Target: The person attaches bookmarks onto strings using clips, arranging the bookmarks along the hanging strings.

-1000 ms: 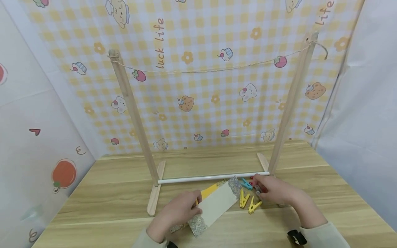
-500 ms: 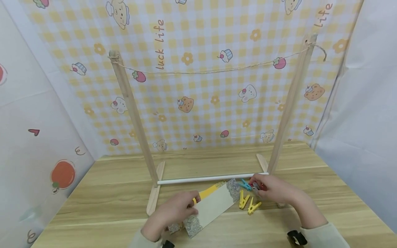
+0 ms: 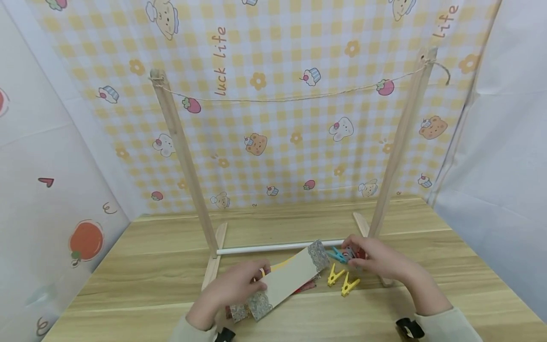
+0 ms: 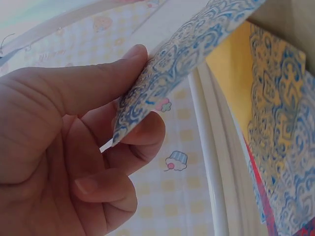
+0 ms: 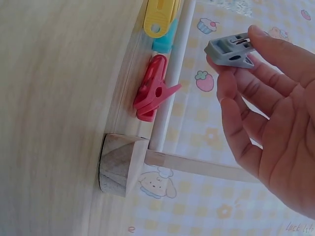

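Note:
My left hand (image 3: 237, 285) pinches a cream paper strip (image 3: 292, 275) with blue-patterned ends between thumb and fingers, gripping its near-left end. In the left wrist view this strip is tilted up, apart from the other strips, among them a yellow one (image 4: 234, 73) with a patterned end. A grey clothespin (image 5: 231, 51) is pinched between the thumb and fingertips of my right hand (image 3: 376, 256), its jaws facing away from the palm. Below that hand, a red clothespin (image 5: 155, 88) lies on the table. Beside it is a blue clothespin (image 3: 337, 255), with two yellow clothespins (image 3: 335, 275) nearer me.
A wooden stand rises behind the hands, with a left post (image 3: 181, 147) and a right post (image 3: 401, 142). Thin twine (image 3: 273, 100) sags between their tops. A white rod (image 3: 265, 248) joins them low down. A checked cloth (image 3: 282, 156) hangs behind.
The left hand has shifted slightly left and raised the cream strip off the others, so a red edge now shows beneath. My right hand has drawn the grey clothespin up from the red ones.

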`<action>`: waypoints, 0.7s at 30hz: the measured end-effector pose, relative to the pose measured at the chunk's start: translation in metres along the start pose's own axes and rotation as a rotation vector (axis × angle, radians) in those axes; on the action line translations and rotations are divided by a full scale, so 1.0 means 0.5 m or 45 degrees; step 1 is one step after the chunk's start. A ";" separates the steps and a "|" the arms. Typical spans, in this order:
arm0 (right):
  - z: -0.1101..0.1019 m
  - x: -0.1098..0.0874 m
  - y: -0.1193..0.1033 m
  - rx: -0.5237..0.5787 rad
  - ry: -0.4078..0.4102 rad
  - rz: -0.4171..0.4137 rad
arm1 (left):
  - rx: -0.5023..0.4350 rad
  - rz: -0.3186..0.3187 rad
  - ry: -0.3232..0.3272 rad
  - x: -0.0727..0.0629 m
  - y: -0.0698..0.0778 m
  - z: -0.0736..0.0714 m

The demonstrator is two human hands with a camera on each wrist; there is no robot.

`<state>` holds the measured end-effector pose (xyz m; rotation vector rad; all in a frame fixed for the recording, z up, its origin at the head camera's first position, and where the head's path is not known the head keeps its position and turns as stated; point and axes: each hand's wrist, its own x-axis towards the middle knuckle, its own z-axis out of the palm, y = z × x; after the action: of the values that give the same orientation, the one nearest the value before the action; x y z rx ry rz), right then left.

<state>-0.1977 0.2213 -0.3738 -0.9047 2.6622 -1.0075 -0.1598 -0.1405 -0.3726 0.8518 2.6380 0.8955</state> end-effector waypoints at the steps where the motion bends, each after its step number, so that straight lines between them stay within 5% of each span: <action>1: 0.000 0.000 0.000 0.009 0.005 -0.001 | -0.004 0.001 0.005 -0.001 -0.001 -0.003; 12: -0.012 -0.003 -0.007 0.041 0.079 -0.025 | -0.092 0.012 0.005 -0.002 -0.011 -0.021; 21: -0.011 0.002 -0.016 0.110 0.076 -0.088 | -0.100 -0.033 0.131 -0.012 -0.023 -0.030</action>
<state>-0.1963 0.2190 -0.3642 -0.9697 2.6287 -1.1734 -0.1659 -0.1589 -0.3678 0.7700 2.6732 1.0553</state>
